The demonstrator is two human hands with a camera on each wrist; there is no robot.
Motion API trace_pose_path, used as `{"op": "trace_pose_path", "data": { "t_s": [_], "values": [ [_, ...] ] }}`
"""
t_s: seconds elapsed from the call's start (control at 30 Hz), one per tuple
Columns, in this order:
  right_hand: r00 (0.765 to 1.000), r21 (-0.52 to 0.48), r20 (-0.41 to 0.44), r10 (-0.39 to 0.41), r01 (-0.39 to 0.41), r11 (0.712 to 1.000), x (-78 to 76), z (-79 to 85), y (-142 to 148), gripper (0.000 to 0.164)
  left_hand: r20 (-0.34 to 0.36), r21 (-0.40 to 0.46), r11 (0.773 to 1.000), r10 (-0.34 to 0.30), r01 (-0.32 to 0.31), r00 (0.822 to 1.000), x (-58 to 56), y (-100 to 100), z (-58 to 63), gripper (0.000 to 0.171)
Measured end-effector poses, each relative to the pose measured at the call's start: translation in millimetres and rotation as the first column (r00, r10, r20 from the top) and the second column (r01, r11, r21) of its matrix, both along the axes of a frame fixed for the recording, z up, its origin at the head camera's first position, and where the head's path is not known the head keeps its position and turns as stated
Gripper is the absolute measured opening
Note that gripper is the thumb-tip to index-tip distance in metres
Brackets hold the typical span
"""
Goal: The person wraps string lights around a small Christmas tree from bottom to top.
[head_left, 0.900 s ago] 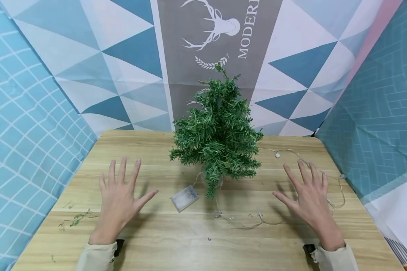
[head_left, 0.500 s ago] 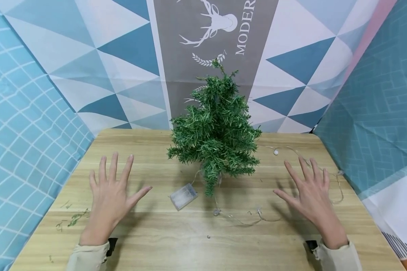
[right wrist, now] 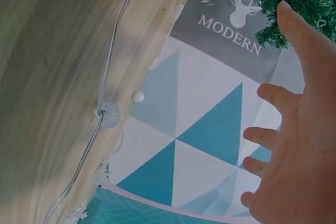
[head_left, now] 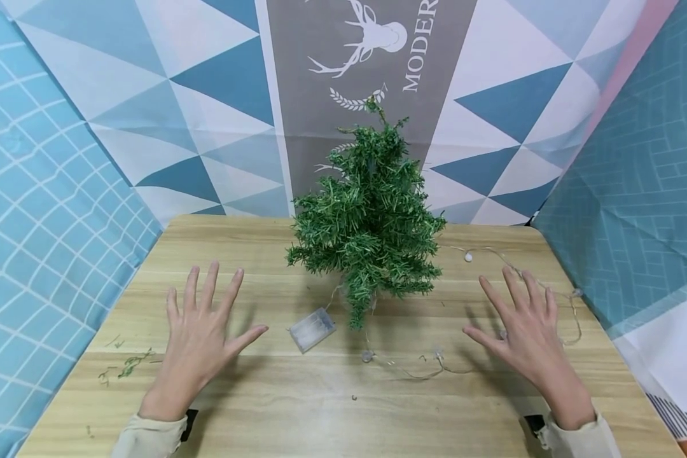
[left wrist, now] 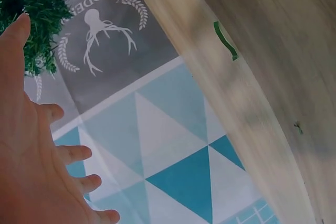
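Observation:
A small green artificial Christmas tree (head_left: 369,219) stands upright toward the back of the table, its base hidden by branches. On the left side, my left hand (head_left: 197,343) is held over the tabletop with fingers spread, holding nothing. My right hand (head_left: 523,337) has the same spread pose on the right, above part of a string of lights (head_left: 418,376). That light string runs from under the tree across the front and round the right side. A clear battery box (head_left: 312,329) lies left of the tree's foot, joined to the wire. Both wrist views show straight, bare fingers.
Green needle scraps (head_left: 131,364) lie on the wooden table (head_left: 298,420) near the left hand. Patterned cloth (head_left: 217,102) hangs behind the table, with blue cloth sheets at both sides. A white bulb (head_left: 468,257) of the string sits at the back right.
My left hand shifted a little left, then back toward the tree. The right hand stays almost in place. The tree, battery box and lights have not moved; the head view shifts slightly.

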State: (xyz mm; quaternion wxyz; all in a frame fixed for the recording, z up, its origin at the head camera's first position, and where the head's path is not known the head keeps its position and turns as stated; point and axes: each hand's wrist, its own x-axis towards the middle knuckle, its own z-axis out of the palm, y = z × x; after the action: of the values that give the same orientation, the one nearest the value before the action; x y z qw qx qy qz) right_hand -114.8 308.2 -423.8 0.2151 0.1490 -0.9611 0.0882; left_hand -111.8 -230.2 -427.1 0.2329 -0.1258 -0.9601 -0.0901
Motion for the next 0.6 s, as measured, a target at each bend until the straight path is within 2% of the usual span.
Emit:
{"op": "trace_pose_path", "data": {
  "t_s": [0.3, 0.6],
  "values": [
    [1.000, 0.013, -0.015, 0.008, -0.008, 1.000, 4.4, 1.8, -1.7, 0.096, -0.037, -0.013, 1.000, -0.023, 0.023, 0.999, 3.8, -0.7, 1.8, 0.102],
    [0.999, 0.005, -0.005, -0.036, 0.036, 0.999, 9.8, 7.3, 6.8, 0.094, -0.012, -0.035, 0.999, -0.008, 0.007, 1.000, 8.2, -4.8, 5.7, 0.104]
  ]
}}
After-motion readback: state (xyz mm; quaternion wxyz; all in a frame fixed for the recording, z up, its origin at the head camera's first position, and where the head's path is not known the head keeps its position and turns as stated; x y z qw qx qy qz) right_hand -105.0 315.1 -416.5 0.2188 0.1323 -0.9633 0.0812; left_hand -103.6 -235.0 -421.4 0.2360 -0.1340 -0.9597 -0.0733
